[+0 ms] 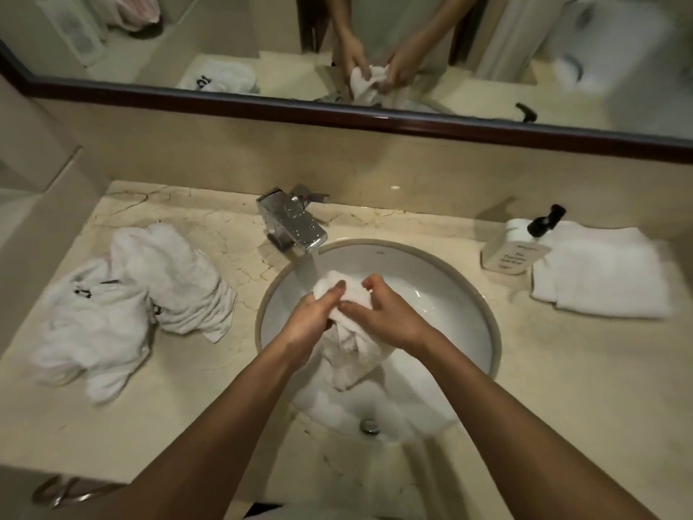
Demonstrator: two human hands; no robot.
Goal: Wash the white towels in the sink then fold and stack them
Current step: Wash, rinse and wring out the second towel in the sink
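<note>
Water runs from the chrome faucet [296,223] at 11 o'clock of the round sink [483,305] onto a bunched white towel [350,343]. The towel's long axis runs from 12 to 6 o'clock over the basin, its wadded top under the stream and its tail hanging toward the drain [369,425]. The left hand [313,320] and right hand [382,317] both grip that top end with curled fingers. Crumpled towels [123,302] lie at 9 o'clock; a folded towel [603,272] lies at 3 o'clock, beside a soap bottle [513,249].
</note>
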